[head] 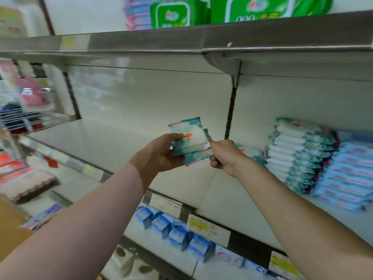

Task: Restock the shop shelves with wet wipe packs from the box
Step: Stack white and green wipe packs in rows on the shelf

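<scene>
Here both hands hold teal wipe packs above the shelf.

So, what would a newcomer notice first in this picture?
At the centre, the left hand and the right hand hold teal wipe packs above the middle shelf. On its right part stand a teal stack and a blue stack. Green packs sit on the top shelf.
</scene>
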A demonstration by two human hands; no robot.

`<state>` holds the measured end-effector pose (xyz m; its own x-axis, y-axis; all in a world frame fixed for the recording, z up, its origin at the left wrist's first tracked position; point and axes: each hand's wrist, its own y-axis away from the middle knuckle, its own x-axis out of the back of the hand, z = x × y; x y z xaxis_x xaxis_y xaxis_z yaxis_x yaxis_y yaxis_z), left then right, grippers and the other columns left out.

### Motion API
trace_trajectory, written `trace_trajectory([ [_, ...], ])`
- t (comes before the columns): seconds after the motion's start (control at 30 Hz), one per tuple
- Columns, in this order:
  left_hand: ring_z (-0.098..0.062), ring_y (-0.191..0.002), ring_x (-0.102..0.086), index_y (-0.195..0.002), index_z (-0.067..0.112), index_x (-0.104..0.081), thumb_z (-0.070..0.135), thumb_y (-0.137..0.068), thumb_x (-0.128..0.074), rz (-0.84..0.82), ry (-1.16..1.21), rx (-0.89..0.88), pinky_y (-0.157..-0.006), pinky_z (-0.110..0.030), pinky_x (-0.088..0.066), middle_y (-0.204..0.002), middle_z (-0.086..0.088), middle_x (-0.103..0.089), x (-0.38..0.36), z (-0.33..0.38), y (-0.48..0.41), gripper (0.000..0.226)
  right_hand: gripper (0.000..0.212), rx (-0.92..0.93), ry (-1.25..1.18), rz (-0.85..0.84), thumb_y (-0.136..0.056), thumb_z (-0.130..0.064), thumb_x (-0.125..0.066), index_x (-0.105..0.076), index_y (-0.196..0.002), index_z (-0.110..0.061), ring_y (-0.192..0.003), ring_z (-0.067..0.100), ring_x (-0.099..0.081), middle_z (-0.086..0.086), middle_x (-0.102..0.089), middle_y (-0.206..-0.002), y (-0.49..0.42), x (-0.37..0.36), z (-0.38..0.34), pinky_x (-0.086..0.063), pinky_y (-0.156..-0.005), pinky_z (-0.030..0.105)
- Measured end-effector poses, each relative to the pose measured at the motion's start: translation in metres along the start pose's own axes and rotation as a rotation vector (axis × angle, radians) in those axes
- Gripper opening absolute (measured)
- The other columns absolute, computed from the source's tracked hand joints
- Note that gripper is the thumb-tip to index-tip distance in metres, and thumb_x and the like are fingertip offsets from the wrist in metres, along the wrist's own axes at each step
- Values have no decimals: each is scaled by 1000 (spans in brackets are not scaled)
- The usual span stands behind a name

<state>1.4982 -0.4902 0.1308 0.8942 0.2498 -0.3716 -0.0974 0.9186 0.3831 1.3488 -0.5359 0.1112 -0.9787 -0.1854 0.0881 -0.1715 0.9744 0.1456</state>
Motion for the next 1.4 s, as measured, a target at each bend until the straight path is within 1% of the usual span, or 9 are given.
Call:
trace_trajectory([
  [0.1,-30,-78,-65,-94,4,-54,13,-95,-54,-118,-27,63,-58,-46,-57,-90,-17,-66,-11,8,-15,9,21,-11,-104,157,-94,-19,-55,-60,-78,-7,-46,12,-41,5,-51,-63,-6,7,-2,-36,-37,15],
  [0.27,-29,-81,-66,-104,6,-55,12,-93,-56,-249,-133,121,-56,-41,-58,-95,-15,-66,-20,16,-36,12,11,-25,-358,289,-94,-9,-52,-60,-102,-7,-68,18,-63,10,-66,-85,-8,12,-1,-51,-43,22],
  [0.4,-20,-75,-64,-118,8,-53,13,-95,-54,-202,-239,94,-49,-27,-57,-92,-10,-65,-26,18,-58,23,6,-69,-357,254,-92,-12,-58,-61,-97,-13,-67,17,-65,7,-68,-80,-3,14,7,-57,-57,26],
  [0.53,-19,-80,-66,-123,8,-53,11,-93,-59,-202,-333,91,-60,-30,-53,-104,-10,-67,-29,25,-78,32,4,-101,-398,331,-92,-21,-59,-60,-91,-18,-68,14,-60,5,-63,-78,2,22,13,-50,-59,25],
  [0.63,-19,-79,-65,-120,8,-54,10,-93,-59,-227,-384,89,-56,-30,-55,-104,-10,-66,-35,29,-89,28,9,-112,-464,409,-94,-25,-55,-61,-87,-25,-58,11,-55,4,-60,-70,4,33,12,-43,-47,21],
  [0.77,-22,-77,-66,-110,8,-56,11,-93,-60,-240,-382,77,-50,-34,-58,-102,-13,-66,-46,29,-99,19,11,-125,-433,481,-90,-18,-61,-60,-82,-11,-43,7,-46,3,-55,-61,2,48,17,-37,-36,16],
  [0.97,-28,-82,-68,-98,7,-58,11,-91,-62,-288,-472,51,-69,-46,-56,-98,-14,-68,-62,19,-108,9,17,-92,-517,483,-98,-8,-47,-53,-83,-2,-60,19,-58,14,-61,-74,-9,60,13,-51,-42,21],
  [1.23,-29,-87,-67,-100,3,-60,5,-90,-61,-241,-400,-121,-72,-46,-55,-101,-14,-67,-93,11,-125,10,25,-93,101,602,-97,-12,-44,-59,-79,-3,-41,12,-57,7,-63,-59,-24,89,23,-44,-41,19],
  [1.4,-27,-86,-67,-90,5,-61,5,-90,-61,-224,-448,-119,-75,-45,-56,-101,-14,-68,-103,1,-136,0,35,-18,590,671,-96,-26,-45,-61,-74,-6,-70,26,-66,9,-69,-71,-32,100,36,-54,-73,38],
])
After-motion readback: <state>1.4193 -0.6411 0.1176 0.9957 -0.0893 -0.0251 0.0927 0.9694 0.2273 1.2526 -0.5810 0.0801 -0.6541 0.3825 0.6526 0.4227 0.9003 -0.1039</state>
